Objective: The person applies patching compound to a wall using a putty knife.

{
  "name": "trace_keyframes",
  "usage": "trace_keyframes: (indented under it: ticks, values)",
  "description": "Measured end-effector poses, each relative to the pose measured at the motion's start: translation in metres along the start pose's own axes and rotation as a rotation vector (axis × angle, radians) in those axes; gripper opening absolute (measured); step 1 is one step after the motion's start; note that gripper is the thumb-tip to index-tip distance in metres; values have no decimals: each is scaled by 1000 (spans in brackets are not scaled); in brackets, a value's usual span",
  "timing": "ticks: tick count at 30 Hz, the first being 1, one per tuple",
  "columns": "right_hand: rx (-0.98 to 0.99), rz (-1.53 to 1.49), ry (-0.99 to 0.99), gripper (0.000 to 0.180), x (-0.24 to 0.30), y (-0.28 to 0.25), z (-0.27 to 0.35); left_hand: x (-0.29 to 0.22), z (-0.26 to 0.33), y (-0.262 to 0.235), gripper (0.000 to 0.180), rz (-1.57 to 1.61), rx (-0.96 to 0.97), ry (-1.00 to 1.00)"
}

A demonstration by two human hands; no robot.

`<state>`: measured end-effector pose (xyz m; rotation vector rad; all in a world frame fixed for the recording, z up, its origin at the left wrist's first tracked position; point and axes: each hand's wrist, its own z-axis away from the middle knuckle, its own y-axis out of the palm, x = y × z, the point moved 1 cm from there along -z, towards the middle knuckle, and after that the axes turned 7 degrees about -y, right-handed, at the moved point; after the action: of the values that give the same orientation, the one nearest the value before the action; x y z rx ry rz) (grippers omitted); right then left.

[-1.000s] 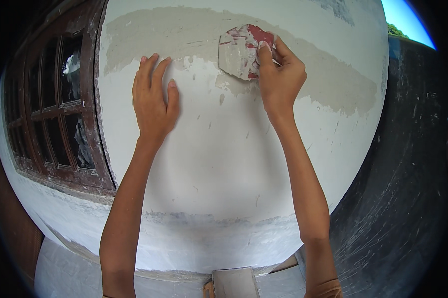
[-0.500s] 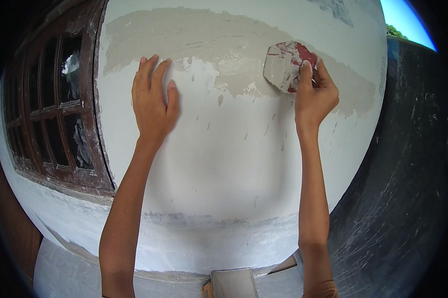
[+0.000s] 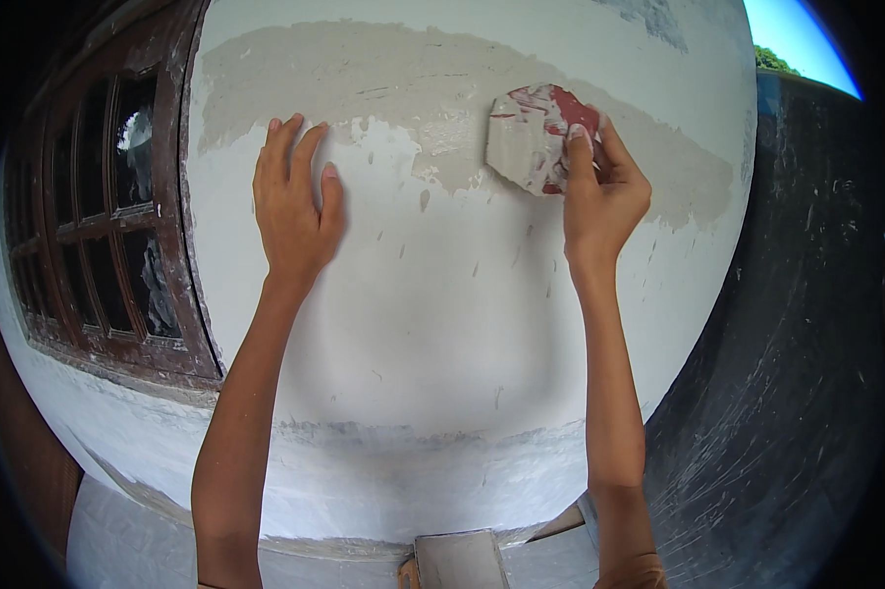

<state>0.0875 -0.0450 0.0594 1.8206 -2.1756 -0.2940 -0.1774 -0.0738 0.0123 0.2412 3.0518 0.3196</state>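
A white wall (image 3: 413, 324) fills the middle, with a broad band of damp beige putty (image 3: 334, 74) across its upper part. Pinched between the thumb and fingers of my right hand (image 3: 604, 201) is a flat red scraper (image 3: 531, 137), its face smeared with putty. The scraper lies against or just off the band's lower right part; its exact contact cannot be made out. My left hand (image 3: 300, 201), fingers apart and holding nothing, rests near or on the wall at the band's lower left edge. Small putty drips dot the wall below the band.
At the left is a brown wooden window frame (image 3: 172, 285) with dark panes. A dark, paint-splashed wall (image 3: 766, 373) stands on the right. Below, a grey flat board (image 3: 459, 562) lies on the grey floor (image 3: 138, 540) near the wall's foot.
My right hand has moved the scraper left along the putty band. My left hand keeps nearly the same place, and the whole view has shifted slightly.
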Motion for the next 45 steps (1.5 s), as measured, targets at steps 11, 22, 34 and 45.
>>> trace_keyframes:
  ticks: [11, 22, 34, 45]
  values:
    - [-36, -50, 32, 36, 9, 4, 9, 3, 2, 1, 42, 5, 35, -2]
    - [-52, 37, -35, 37, -3, -6, 10, 4, 2, 3, 42, -13, 29, -6]
    - [-14, -55, 91, 41, -4, -5, 10, 1, 1, 1, 40, -10, -13, 14]
    - [-56, -12, 64, 42, -13, -27, 12, 2, 2, 2, 40, -7, 0, 22]
